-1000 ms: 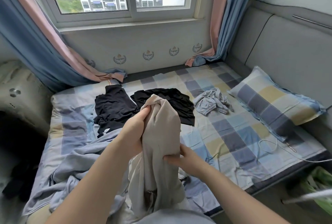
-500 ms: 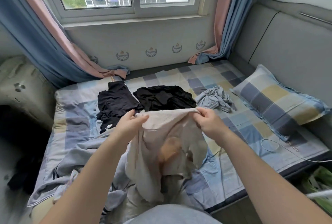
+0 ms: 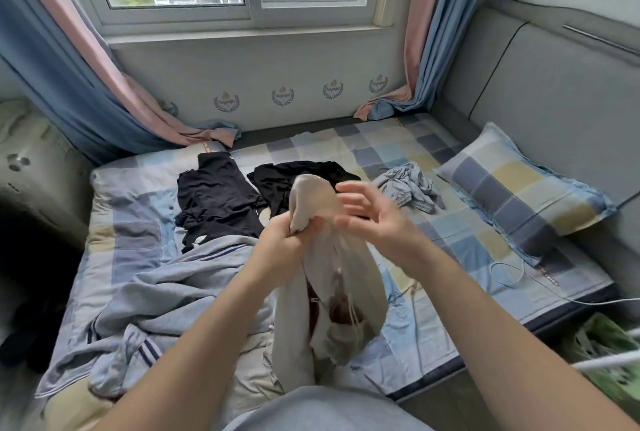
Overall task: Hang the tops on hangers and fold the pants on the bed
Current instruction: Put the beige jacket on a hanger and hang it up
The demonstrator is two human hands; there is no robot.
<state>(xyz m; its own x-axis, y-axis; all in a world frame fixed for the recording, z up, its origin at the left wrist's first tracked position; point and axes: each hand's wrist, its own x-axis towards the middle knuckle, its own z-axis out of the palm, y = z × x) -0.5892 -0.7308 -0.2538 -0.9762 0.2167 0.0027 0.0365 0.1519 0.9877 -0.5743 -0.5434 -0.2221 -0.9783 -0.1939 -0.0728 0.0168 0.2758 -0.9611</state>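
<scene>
1. Change from half a second earlier: the beige pants were stretched by their top edge between both hands. Now the right hand has let go and the cloth is gathered into one bunch.
2. Striped grey garment: lies rumpled on the bed, to the left of the pants and touching their lower part.
3. Black top: spread flat, beyond the pants and to their left.
4. Left hand: fingers curled tight round the bunched upper end of the pants. A fold of cloth rises above the knuckles, and the rest hangs below the fist towards the near edge of the bed.
5. Second black top: directly behind the pants, partly hidden by them.
6. Right hand: just to the right of the upper fold of the pants, fingers spread wide and holding nothing. They are blurred, so contact with the cloth cannot be judged.
7. Blue-grey garment: crumpled, beyond the pants and to their right, well apart from them.
8. Cable: looped on the sheet, right of the pants.
9. Pillow: far right of the pants.
</scene>
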